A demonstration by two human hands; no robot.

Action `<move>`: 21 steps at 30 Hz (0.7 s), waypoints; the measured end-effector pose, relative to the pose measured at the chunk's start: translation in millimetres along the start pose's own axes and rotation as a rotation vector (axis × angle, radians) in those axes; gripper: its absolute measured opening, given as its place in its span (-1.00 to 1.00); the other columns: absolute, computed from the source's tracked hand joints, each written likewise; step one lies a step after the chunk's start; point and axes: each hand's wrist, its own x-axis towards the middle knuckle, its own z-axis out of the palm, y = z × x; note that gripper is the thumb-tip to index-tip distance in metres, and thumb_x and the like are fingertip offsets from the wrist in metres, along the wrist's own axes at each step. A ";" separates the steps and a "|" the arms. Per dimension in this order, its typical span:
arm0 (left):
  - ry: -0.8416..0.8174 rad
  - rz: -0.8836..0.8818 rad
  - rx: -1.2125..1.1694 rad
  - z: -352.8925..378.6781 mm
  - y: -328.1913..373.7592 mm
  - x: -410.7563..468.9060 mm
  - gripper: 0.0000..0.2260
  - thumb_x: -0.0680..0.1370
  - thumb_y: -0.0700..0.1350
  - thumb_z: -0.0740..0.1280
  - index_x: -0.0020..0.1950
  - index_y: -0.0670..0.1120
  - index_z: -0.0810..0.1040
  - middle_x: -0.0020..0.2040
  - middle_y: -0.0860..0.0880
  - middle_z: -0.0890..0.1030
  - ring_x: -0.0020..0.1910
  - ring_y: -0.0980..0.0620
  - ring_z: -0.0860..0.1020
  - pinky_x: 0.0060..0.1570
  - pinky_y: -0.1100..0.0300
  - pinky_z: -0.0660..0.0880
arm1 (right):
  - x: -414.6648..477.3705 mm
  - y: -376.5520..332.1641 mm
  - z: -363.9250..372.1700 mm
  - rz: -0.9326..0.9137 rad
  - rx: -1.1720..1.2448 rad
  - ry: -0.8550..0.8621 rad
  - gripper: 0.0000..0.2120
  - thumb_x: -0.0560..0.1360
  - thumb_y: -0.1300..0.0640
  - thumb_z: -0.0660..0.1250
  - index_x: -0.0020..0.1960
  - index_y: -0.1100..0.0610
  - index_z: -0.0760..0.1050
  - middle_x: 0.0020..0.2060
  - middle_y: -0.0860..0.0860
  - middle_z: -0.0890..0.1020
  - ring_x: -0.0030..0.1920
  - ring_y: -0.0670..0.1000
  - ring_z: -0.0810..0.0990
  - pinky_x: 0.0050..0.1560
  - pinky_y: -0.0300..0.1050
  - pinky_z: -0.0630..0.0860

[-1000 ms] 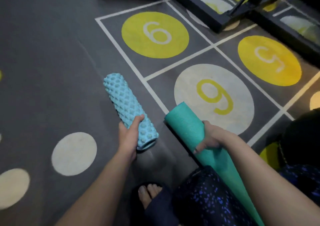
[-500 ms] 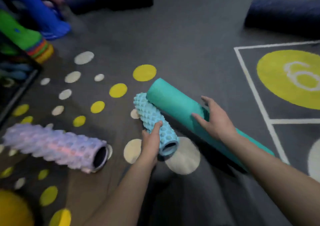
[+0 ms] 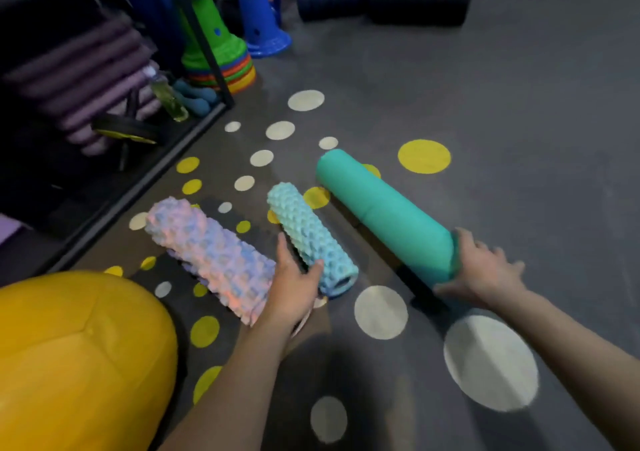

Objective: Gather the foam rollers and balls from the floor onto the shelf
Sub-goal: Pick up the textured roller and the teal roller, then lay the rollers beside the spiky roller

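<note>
My left hand point(image 3: 294, 284) grips the near end of a light blue knobbly foam roller point(image 3: 308, 232), held above the floor. My right hand point(image 3: 481, 270) holds the near end of a smooth teal foam roller point(image 3: 384, 208), fingers wrapped round its end. A pastel pink-and-blue knobbly roller point(image 3: 211, 253) lies on the floor just left of my left hand. A big yellow ball point(image 3: 76, 360) fills the lower left corner. The black shelf point(image 3: 138, 187) stands at the left, its lower frame running diagonally.
The shelf holds purple rolled mats point(image 3: 86, 80), a black wheel point(image 3: 124, 130), a bottle point(image 3: 169, 99) and teal dumbbells point(image 3: 197, 97). Stacked cones point(image 3: 221, 59) and a blue cone point(image 3: 263, 25) stand beside it. Two dark rollers point(image 3: 419, 2) lie far back on the spotted grey floor.
The view has swung left from the numbered floor grid toward the shelf. Both hands carried their rollers along, and the pastel roller and yellow ball now lie close by my left hand.
</note>
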 end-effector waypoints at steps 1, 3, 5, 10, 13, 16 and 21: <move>-0.029 0.070 0.149 0.0 1.9 -4.6 -0.24 0.56 0.05 0.38 0.64 0.14 0.00 0.51 -0.05 0.38 0.38 -0.13 0.50 0.40 -0.09 0.43 | 4.6 -24.1 0.1 -0.053 0.027 -0.004 0.11 0.21 -0.32 0.52 0.57 -0.11 0.00 0.41 0.06 0.44 0.38 0.25 0.38 0.30 0.31 0.35; -0.058 0.208 0.353 2.3 4.8 -12.8 -0.44 0.62 -0.04 0.31 0.61 0.01 0.22 0.51 -0.06 0.34 0.43 -0.07 0.42 0.43 0.02 0.37 | 11.9 -62.5 -0.2 -0.143 0.020 -0.019 0.07 0.25 -0.27 0.52 0.59 -0.12 0.01 0.44 0.06 0.42 0.39 0.27 0.37 0.31 0.30 0.33; -0.032 0.325 0.544 1.0 0.4 -17.7 -0.52 0.63 -0.03 0.27 0.56 0.00 0.31 0.49 -0.04 0.36 0.47 -0.04 0.33 0.43 0.09 0.31 | 18.7 -85.2 -0.2 -0.224 0.011 -0.010 0.02 0.33 -0.18 0.52 0.61 -0.15 0.01 0.50 0.04 0.34 0.42 0.29 0.33 0.33 0.31 0.30; -0.018 0.264 1.069 -19.8 -20.2 -19.9 -0.54 0.60 0.20 0.22 0.50 0.19 0.30 0.65 0.02 0.04 0.62 -0.17 -0.07 0.51 -0.22 -0.02 | 33.2 -112.9 4.7 -0.508 0.035 0.015 -0.21 0.52 0.09 0.44 0.62 -0.14 0.10 0.62 -0.03 0.15 0.50 0.23 0.32 0.36 0.25 0.40; -0.109 0.175 1.111 -25.7 -34.8 -17.3 -0.47 0.61 0.25 0.18 0.57 0.24 0.18 0.67 0.00 -0.13 0.62 -0.21 -0.25 0.48 -0.34 -0.10 | 31.0 -124.2 31.0 -0.557 0.046 0.183 -0.27 0.52 0.35 0.31 0.61 0.02 0.16 0.66 0.08 -0.02 0.50 0.22 0.35 0.31 0.21 0.47; -0.121 0.198 1.120 -25.1 -36.0 -16.6 -0.47 0.62 0.23 0.16 0.59 0.28 0.12 0.67 -0.02 -0.15 0.61 -0.22 -0.30 0.48 -0.37 -0.15 | 17.1 -129.0 45.9 -0.157 0.195 0.213 -0.23 0.59 0.00 0.35 0.63 0.10 -0.02 0.60 0.27 0.04 0.45 0.35 0.32 0.30 0.26 0.43; -0.024 0.149 1.030 -7.6 -30.3 -16.1 -0.52 0.64 0.07 0.19 0.55 0.29 0.20 0.68 -0.04 -0.10 0.60 -0.25 -0.30 0.48 -0.42 -0.22 | 10.8 -105.9 39.5 -0.215 0.462 -0.027 -0.26 0.62 0.06 0.30 0.66 0.08 -0.03 0.43 0.27 0.45 0.37 0.31 0.49 0.28 0.08 0.44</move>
